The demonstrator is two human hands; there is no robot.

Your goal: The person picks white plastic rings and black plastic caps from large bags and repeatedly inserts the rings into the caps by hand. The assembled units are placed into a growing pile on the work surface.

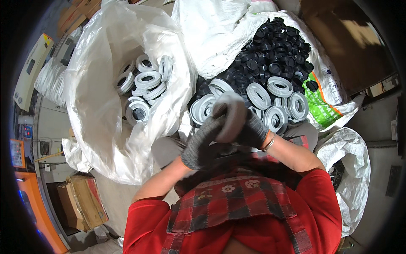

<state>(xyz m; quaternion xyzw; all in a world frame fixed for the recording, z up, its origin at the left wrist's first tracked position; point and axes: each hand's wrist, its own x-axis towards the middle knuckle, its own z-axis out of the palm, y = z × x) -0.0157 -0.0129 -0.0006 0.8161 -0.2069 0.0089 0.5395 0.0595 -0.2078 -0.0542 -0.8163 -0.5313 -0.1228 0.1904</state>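
A grey plastic ring [233, 113], smeared by motion, is held on edge in front of my lap. My left hand [201, 142], in a dark grey knit glove, grips its left side. Against the right side closes my right hand [252, 128], gloved alike, with a bracelet at the wrist; its fingertips are partly hidden. Just beyond my hands lie several loose grey rings [259, 96]. Behind these is a heap of round black plastic caps [275, 55] on a white woven sack [323, 72].
To the left stands a large, translucent plastic bag [97, 101] with several grey rings [148, 79] inside, some with black centres. Another white sack [353, 169] is at my right. Cardboard boxes [86, 201] and an orange machine [40, 211] stand at the lower left.
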